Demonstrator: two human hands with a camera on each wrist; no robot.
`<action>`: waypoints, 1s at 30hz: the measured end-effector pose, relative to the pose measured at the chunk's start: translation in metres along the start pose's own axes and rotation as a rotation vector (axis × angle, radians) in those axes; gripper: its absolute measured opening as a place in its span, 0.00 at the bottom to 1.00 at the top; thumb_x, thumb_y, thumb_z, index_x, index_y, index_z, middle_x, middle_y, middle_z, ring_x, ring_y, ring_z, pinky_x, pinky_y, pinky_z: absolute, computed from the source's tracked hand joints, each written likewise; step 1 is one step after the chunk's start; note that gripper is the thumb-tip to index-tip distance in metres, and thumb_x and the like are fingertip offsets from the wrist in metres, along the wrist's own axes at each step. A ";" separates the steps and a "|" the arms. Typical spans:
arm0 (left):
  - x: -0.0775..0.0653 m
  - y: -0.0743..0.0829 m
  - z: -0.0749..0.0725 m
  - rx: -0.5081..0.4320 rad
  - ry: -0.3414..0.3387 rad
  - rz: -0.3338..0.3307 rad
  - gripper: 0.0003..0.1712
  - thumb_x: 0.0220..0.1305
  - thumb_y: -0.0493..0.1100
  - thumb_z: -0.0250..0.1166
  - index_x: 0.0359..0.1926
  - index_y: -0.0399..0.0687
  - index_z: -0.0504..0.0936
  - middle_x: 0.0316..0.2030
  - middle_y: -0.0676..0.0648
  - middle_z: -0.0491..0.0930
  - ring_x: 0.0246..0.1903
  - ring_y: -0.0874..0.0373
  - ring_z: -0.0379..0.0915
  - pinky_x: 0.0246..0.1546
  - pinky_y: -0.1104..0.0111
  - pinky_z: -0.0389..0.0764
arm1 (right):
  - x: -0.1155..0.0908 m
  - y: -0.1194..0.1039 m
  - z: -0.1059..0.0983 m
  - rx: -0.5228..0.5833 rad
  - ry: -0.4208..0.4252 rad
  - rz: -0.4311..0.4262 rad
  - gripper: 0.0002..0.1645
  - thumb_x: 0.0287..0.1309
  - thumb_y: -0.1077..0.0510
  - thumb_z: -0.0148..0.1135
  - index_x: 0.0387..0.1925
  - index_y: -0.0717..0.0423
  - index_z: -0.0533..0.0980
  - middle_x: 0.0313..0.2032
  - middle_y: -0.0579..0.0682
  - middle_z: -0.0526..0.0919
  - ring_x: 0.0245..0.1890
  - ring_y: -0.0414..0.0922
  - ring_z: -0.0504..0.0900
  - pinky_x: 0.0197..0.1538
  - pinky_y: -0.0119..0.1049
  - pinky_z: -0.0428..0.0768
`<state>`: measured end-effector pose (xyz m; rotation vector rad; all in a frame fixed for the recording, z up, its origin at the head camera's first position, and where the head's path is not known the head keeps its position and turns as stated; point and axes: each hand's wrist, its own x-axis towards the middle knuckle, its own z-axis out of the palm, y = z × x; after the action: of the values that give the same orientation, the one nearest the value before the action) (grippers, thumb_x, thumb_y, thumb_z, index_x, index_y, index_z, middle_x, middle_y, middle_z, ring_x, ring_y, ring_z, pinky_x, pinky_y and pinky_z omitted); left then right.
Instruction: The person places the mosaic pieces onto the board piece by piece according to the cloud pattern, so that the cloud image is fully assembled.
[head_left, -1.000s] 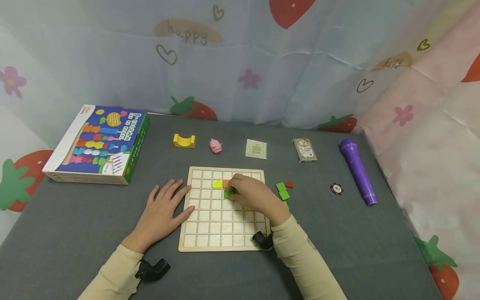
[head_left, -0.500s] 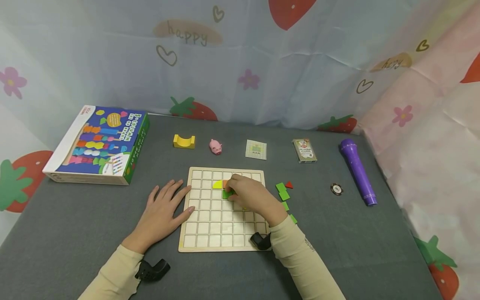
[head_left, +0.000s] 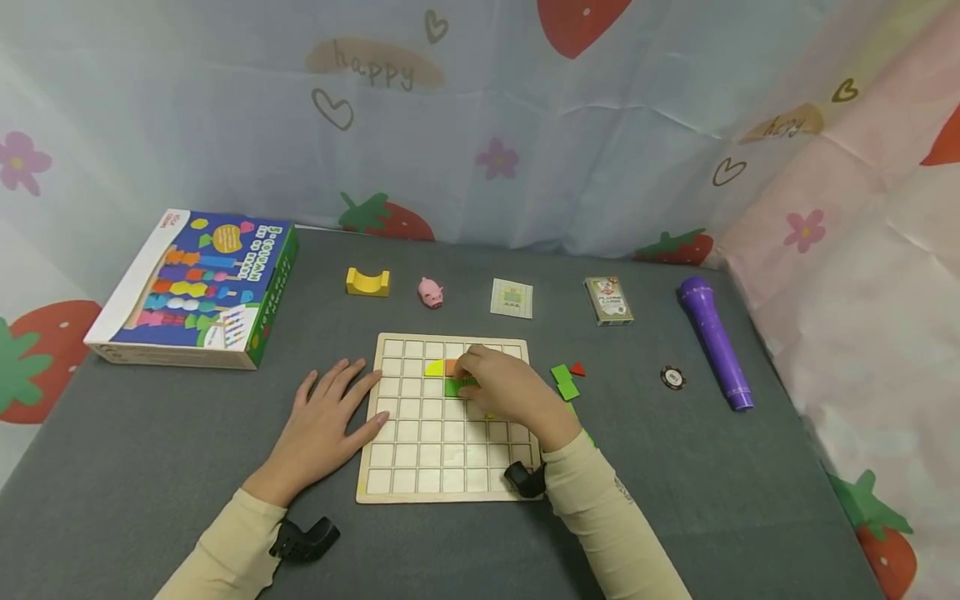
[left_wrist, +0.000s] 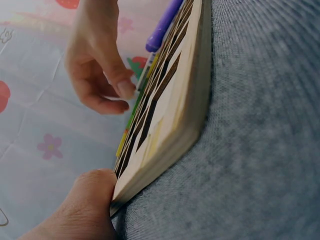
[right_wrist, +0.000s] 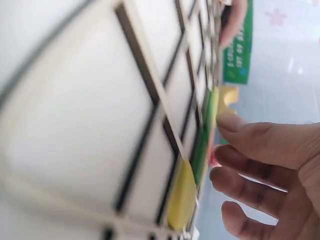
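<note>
In the head view my left hand (head_left: 324,425) lies flat at the left side of the wooden grid board (head_left: 405,479). Its index finger and thumb reach onto the board's left edge; the thumb also shows there in the left wrist view. Over the board's upper middle, my right hand (head_left: 510,392) bends its fingers down to a green tile (head_left: 452,387) in the grid. The right wrist view shows no piece between its thumb (right_wrist: 230,122) and fingers. Beside the green tile are a yellow piece (head_left: 434,367) and an orange piece (head_left: 450,367), partly covered by the fingers.
Loose green tiles (head_left: 567,390) and a red triangle (head_left: 577,368) lie right of the board. Behind it stand a yellow block (head_left: 367,283), pink pig (head_left: 431,292), pattern card (head_left: 512,298) and card box (head_left: 609,301). A chip (head_left: 672,377), purple tube (head_left: 716,342) and game box (head_left: 202,283) flank them.
The green tile under my right fingers has shifted slightly left. My right hand dipped a little left, then came back. The left hand has stayed in place.
</note>
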<state>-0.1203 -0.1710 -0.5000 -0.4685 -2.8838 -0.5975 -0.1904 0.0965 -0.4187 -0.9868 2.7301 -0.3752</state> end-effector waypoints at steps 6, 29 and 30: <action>0.001 -0.001 0.001 0.008 0.012 0.012 0.38 0.64 0.64 0.57 0.69 0.52 0.66 0.69 0.41 0.61 0.70 0.42 0.51 0.66 0.39 0.46 | -0.016 0.021 -0.015 0.018 0.062 0.088 0.13 0.60 0.55 0.64 0.47 0.54 0.79 0.45 0.48 0.80 0.41 0.44 0.81 0.43 0.39 0.80; -0.001 -0.003 0.003 -0.013 0.018 0.014 0.38 0.64 0.65 0.57 0.70 0.54 0.65 0.69 0.41 0.61 0.70 0.43 0.50 0.66 0.40 0.45 | -0.079 0.089 -0.018 0.099 0.000 0.430 0.17 0.59 0.53 0.66 0.42 0.60 0.74 0.30 0.50 0.76 0.27 0.44 0.73 0.31 0.38 0.73; -0.001 -0.003 0.003 -0.015 0.018 0.013 0.38 0.64 0.65 0.57 0.70 0.54 0.65 0.69 0.41 0.61 0.70 0.43 0.50 0.66 0.40 0.45 | -0.079 0.089 -0.018 0.105 -0.017 0.436 0.17 0.59 0.53 0.66 0.42 0.61 0.73 0.30 0.51 0.75 0.27 0.44 0.73 0.31 0.38 0.72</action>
<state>-0.1209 -0.1726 -0.5042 -0.4817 -2.8594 -0.6177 -0.1885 0.2171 -0.4204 -0.3483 2.7727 -0.4198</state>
